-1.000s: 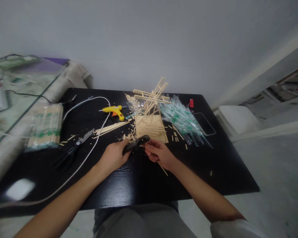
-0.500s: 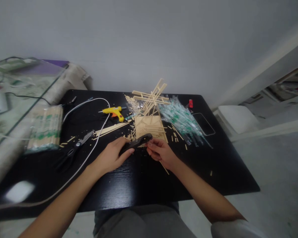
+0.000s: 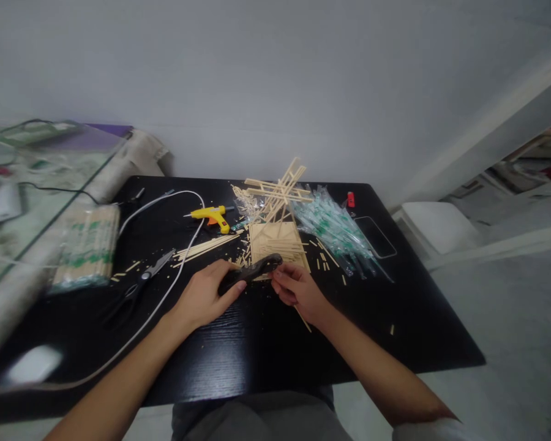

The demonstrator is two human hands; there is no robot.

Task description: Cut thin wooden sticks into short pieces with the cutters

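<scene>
Ideally, with the left hand (image 3: 205, 293) gripping the black tool (image 3: 256, 268) and the right hand (image 3: 302, 293) pinching the thin stick (image 3: 303, 321) near the wooden board (image 3: 259, 230), hold the stick square to the tool's head.

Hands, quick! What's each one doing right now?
Left hand: holding a black tool.
Right hand: closed, holding a thin wooden stick.

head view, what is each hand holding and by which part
The left hand holds a black tool by its left end; the right hand holds a thin stick by its upper part.
</scene>
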